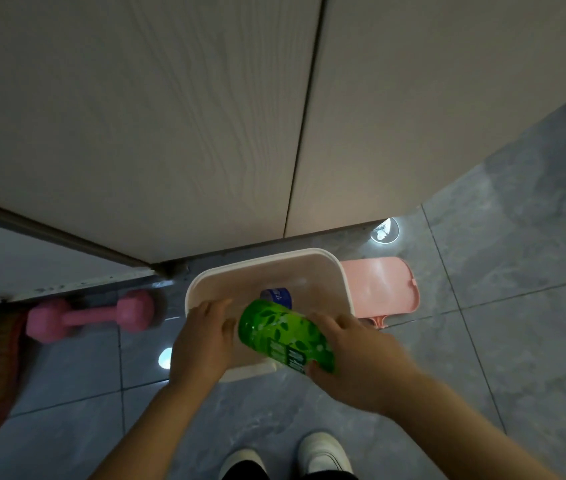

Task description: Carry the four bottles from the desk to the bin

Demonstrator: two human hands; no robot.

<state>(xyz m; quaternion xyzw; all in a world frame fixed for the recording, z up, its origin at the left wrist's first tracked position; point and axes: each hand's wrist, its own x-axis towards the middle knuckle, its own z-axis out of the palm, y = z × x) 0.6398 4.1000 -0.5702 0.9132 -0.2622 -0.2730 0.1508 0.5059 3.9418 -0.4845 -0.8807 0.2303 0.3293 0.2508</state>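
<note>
Here the right hand (354, 355) grips a green bottle (286, 337), tilted with its base toward eleven o'clock, over the open bin (342, 282). The left hand (201, 341) hovers at the bin's nine o'clock side, fingers spread and holding nothing. Inside the bin lies a bottle with a blue label (277, 296). A pink lid (378, 284) lies at the bin's three o'clock, a pink dumbbell (91, 315) at nine o'clock.

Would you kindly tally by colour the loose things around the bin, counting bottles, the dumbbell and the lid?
Green: 1, the green bottle held in the right hand over the bin.
Blue: 1, the blue-labelled bottle lying inside the bin.
Pink: 2, the dumbbell and the lid on the floor.
Total: 4
</note>
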